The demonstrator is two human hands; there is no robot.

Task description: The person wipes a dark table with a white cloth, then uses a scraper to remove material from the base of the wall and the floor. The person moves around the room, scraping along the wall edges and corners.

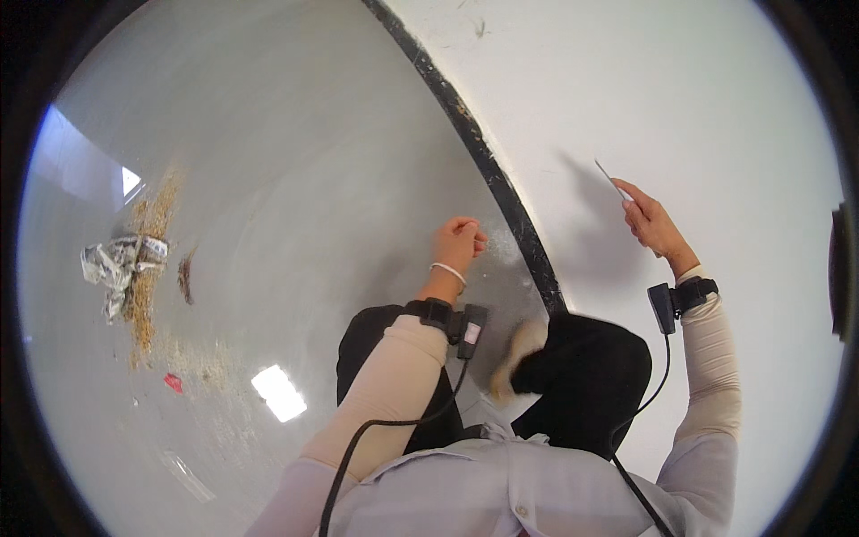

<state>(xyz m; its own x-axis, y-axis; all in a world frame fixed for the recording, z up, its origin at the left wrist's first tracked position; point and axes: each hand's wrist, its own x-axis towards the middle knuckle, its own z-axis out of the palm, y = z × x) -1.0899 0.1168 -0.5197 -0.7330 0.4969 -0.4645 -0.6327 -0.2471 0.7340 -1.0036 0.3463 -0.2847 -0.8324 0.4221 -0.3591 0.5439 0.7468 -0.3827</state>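
At the white wall (555, 80), my right hand (654, 223) is closed around a thin, flat scraper-like tool (609, 177). It shows nearly edge-on, its tip pointing up and left, and a soft shadow falls on the wall beside it. I cannot tell whether the tip touches the wall. My left hand (460, 239) hovers over the grey floor, left of the black skirting strip (488, 170). Its fingers are loosely curled in, and nothing shows in them. Pale dust or flakes (503, 243) lie on the floor by the strip, right of that hand.
Crumpled paper (112, 268) and a bundle of straw-like bristles (143, 300) lie on the floor at far left. Near them are a small red scrap (173, 383) and a clear strip (190, 476). Black cables run from both wrist devices along my arms. My bent knees are close below my hands.
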